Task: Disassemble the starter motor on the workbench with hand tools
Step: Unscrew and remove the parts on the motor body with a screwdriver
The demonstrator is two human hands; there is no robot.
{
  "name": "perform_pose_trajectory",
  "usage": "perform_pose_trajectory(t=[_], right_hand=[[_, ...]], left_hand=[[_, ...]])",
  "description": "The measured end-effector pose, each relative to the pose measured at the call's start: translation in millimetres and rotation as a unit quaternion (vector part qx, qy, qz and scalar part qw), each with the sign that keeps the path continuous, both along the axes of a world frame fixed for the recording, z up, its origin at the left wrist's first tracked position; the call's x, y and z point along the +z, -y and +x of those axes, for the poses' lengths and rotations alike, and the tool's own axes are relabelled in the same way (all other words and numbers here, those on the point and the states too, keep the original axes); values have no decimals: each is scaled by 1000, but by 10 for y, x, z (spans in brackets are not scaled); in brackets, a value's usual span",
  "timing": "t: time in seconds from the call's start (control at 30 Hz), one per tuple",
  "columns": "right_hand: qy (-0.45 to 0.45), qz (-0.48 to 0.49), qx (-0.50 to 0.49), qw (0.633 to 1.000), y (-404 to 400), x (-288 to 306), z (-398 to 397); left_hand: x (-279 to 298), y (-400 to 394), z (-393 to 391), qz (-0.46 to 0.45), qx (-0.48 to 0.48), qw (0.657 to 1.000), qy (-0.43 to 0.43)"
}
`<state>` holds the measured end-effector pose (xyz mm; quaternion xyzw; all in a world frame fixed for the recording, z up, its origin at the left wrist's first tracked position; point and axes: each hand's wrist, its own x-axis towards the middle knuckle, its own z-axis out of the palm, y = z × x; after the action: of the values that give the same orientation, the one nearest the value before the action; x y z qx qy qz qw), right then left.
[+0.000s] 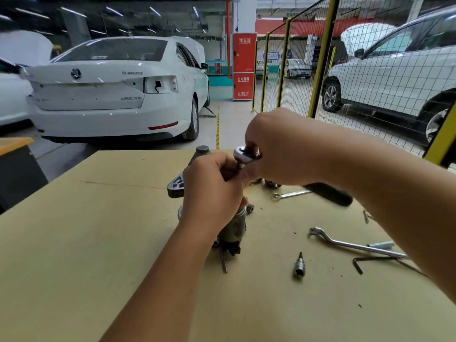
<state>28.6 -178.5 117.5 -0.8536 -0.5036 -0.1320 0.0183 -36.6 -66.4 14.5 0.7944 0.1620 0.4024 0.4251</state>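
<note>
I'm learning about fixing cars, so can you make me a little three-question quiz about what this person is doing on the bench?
1. True or false: the right hand holds the head of the ratchet.
2. What does the left hand grip? A) the starter motor B) a hammer C) a cloth
3. Fill in: the loose bit socket lies on the workbench to the ___ of the motor.

Key
1. True. The ratchet's dark handle sticks out under the right forearm.
2. A. The motor stands on end under that hand.
3. Right, near the bent ring spanner and hex key.
</note>
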Motion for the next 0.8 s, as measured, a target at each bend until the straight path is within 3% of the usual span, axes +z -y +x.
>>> perform_pose_trajectory(t=[0.17,0.33,0.43,0.53,0.67,0.7,0.8], right_hand=[[5,-63,36,997,-21,95,60],[30,-50,58,997,-69,52,93],[-34,-35,39,998,-75,53,146],[-80,-58,56,994,-54,126,157],[-18,-73,60,995,-104,136,173],[-25,-70,44,996,-98,137,174],[-161,-54,-18,985,-74,158,112]], left_hand=[[9,-25,-8,-30,-29,999,-17],[1,-47,14,44,-3,999,-26],[-26,-24,35,47,16,999,-10],[-1,-48,24,22,-32,999,-24],[-11,-92,12,9,-33,998,-44],[-12,-77,10,17,-22,999,-34],[-5,-64,28,31,-12,999,-10]])
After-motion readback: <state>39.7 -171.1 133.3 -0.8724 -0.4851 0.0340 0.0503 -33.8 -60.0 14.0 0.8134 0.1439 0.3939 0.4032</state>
